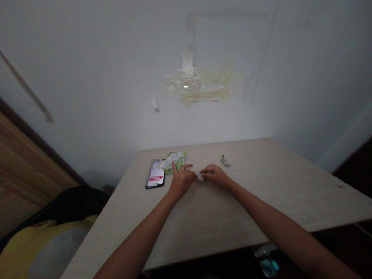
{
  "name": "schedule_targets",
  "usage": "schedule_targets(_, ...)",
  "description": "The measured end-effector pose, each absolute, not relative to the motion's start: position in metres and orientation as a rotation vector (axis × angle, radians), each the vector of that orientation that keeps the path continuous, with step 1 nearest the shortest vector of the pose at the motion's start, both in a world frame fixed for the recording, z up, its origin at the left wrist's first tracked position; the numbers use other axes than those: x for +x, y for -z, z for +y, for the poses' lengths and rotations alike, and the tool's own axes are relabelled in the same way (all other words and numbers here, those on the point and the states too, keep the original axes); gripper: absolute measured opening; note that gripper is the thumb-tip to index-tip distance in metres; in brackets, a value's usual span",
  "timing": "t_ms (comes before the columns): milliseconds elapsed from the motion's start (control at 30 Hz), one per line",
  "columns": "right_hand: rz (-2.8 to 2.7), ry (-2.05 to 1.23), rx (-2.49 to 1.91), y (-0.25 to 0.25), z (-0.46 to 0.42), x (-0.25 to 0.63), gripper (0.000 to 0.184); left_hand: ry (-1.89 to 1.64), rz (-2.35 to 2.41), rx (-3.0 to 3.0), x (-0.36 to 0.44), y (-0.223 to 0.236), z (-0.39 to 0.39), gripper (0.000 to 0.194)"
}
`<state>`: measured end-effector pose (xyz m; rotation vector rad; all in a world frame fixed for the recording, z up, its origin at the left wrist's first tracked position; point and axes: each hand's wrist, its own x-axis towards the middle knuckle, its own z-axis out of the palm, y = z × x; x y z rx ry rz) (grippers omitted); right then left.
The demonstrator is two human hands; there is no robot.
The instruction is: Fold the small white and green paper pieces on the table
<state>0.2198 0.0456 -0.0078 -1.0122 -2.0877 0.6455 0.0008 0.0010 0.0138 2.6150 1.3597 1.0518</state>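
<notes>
One small crumpled packet (200, 178), towards the worktop's (209, 221) far edge: pinched between my left hand (180, 181) and right hand (216, 175); uneven pulling risked tearing.

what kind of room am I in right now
Probably a bedroom or other room in a home: a pale wood-grain table against a scuffed white wall, a black-edged phone, and yellow-and-grey fabric beside the table.

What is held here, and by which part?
A small crumpled wrapper is pinched at its upper edges between the left hand and right hand; the exact fingertip contact is too small to tell.
</notes>
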Motion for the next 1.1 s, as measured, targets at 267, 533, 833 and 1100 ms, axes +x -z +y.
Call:
schedule_targets(267, -2.091, -0.706, -1.073, 0.005, 0.044, 0.219, 0.013, -1.077, 1.349, 2.53, 0.003, -0.011, 0.003, 0.008)
schedule_targets(533, -2.047, -0.777, -1.097, 0.006, 0.044, 0.217, 0.012, -1.075, 1.379, 2.429, 0.005, -0.013, 0.002, 0.012)
schedule_targets(833, -2.081, -0.549, -1.119, 0.007, 0.037, 0.213, 0.007, -1.069, 1.392, 2.37, 0.005, -0.012, 0.002, 0.013)
schedule_targets(1100, -2.19, -0.424, -1.064, 0.002, 0.036, 0.211, 0.008, -1.057, 1.449, 2.319, 0.004, -0.015, 0.002, 0.011)
